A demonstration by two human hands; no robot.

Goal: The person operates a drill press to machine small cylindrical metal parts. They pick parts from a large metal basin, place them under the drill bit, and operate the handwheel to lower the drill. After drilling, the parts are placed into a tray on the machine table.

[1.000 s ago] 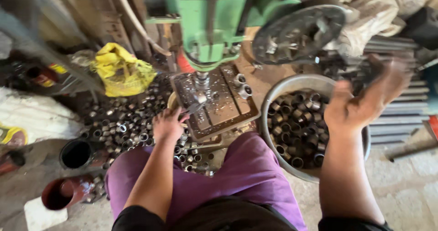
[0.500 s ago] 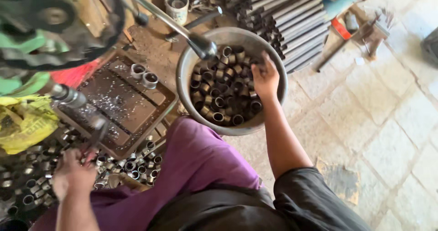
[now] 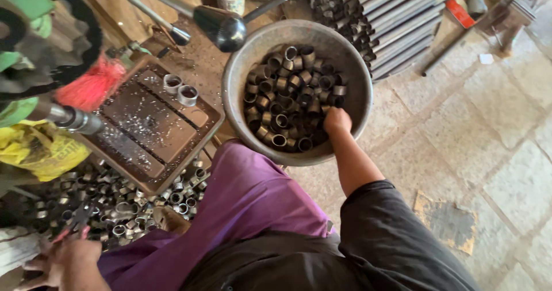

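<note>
My right hand (image 3: 337,121) reaches down into a round metal basin (image 3: 356,78) filled with several short metal rings (image 3: 290,92). Its knuckles face up at the near side of the pile and its fingers are buried among the rings, so what they hold is hidden. My left hand (image 3: 60,263) sits at the bottom left corner, closed around a dark tool with a red handle (image 3: 77,225), above a heap of loose metal rings (image 3: 123,196) on the floor. My purple-clad knee (image 3: 241,205) lies between the two hands.
A rusty flat tray (image 3: 152,127) carries two rings (image 3: 179,90) and metal shavings under a green machine (image 3: 17,15) with black-knobbed levers (image 3: 221,27). A yellow bag (image 3: 40,150) lies left. Long metal tubes (image 3: 397,12) are stacked behind the basin; stone paving (image 3: 489,130) lies right.
The view has swung right and closer to the basin. My right hand dropped from mid-air into the basin and moved to its near side. My left hand left the tray for the lower left.
</note>
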